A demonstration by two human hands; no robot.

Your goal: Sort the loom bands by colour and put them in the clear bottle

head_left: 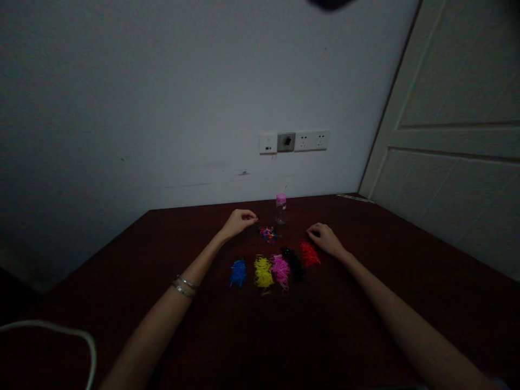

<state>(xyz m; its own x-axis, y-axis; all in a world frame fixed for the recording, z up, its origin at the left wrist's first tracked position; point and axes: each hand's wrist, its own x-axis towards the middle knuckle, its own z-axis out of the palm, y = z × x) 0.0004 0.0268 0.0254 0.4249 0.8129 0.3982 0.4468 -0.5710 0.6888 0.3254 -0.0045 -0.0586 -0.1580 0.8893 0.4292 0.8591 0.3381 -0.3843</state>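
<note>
My left hand (239, 221) is held in a pinch just left of a small mixed-colour pile of rubber bands (268, 234); a tiny dark bit shows at its fingertips, too small to name. Beyond the red band pile (310, 254), my right hand (324, 236) rests low with thumb and fingers drawn together, and whatever they hold is hidden. Sorted by colour, more bands lie nearer me: a blue pile (238, 272), a yellow pile (264, 272), a pink pile (280, 271) and a black pile (294, 264). The yellow and pink piles touch.
A clear bottle with a pink lid (280, 209) stands behind the mixed pile on the dark red table (252, 336). Wall sockets (312, 141) sit above the table's back edge. A pale cable (52, 326) curves at the lower left. On the right is a panelled door (455, 124).
</note>
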